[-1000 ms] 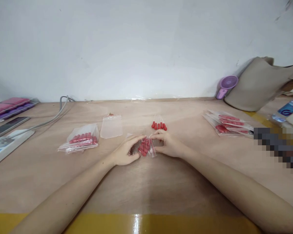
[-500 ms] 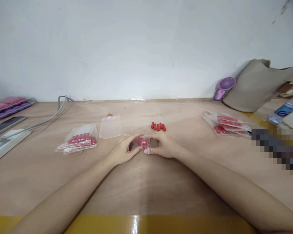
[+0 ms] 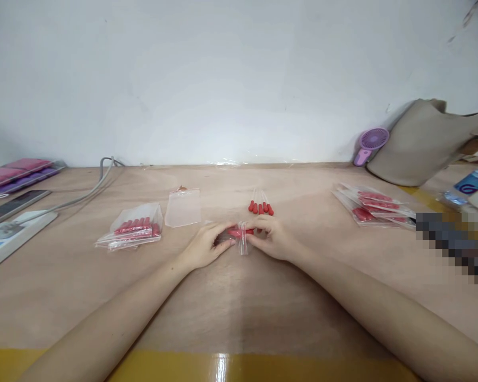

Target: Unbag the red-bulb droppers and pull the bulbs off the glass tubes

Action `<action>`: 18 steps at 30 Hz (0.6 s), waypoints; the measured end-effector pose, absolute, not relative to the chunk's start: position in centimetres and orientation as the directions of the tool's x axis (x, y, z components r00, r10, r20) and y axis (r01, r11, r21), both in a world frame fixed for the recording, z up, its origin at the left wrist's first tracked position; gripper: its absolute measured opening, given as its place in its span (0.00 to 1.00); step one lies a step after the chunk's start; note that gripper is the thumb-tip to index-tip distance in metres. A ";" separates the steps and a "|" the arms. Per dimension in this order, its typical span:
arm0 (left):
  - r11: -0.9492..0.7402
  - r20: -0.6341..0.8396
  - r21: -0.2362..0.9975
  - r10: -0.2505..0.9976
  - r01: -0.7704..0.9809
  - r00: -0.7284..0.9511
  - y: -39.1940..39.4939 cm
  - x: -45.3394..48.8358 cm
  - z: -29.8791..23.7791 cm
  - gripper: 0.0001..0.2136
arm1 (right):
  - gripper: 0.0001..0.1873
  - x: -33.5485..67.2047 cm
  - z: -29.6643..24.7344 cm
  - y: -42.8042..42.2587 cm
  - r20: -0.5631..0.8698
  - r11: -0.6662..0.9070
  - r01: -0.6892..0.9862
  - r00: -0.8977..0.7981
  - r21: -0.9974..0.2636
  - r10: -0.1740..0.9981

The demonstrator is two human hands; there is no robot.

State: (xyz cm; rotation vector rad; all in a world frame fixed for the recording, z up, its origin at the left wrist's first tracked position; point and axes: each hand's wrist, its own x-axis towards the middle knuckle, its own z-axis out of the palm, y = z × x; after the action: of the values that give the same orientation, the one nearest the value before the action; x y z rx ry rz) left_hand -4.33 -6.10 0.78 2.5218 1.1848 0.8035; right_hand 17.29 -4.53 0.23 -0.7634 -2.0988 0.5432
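Note:
Between my hands, low over the table, is a small clear zip bag [image 3: 243, 247] with red dropper bulbs [image 3: 235, 233] in it. My left hand [image 3: 207, 245] grips the bag's left part, thumb below and fingers above. On the other side, my right hand [image 3: 274, 239] has its thumb and fingers closed at the bag's mouth, where red shows across the zip strip. Whether those fingertips pinch only plastic or also a bulb is hard to see. Just beyond my right hand lie several droppers [image 3: 260, 208] with red bulbs and thin clear stems.
An empty clear bag [image 3: 183, 207] lies behind my left hand. Filled bags form a left pile [image 3: 133, 228] and a right pile [image 3: 372, 207]. At far left are a phone [image 3: 19, 204] and power strip [image 3: 22, 239]; at back right, a purple fan [image 3: 372, 141] and beige bag [image 3: 406, 148].
The bag's zip end has turned and bunched up between my hands, and red now shows across the strip toward my right fingers. The whole view has shifted slightly.

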 end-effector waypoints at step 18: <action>-0.620 0.358 0.410 0.784 0.669 0.507 -6.0 -4.3 1.2 0.18 | 0.17 23.3 4.0 -1.2 0.005 -0.015 -0.074 -0.259 -0.997 0.966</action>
State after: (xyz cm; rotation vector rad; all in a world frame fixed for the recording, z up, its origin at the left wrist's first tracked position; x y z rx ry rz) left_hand -4.27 -5.96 1.16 2.5304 1.2405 0.7695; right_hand 23.31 -1.22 3.98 -1.0210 -1.3382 1.4373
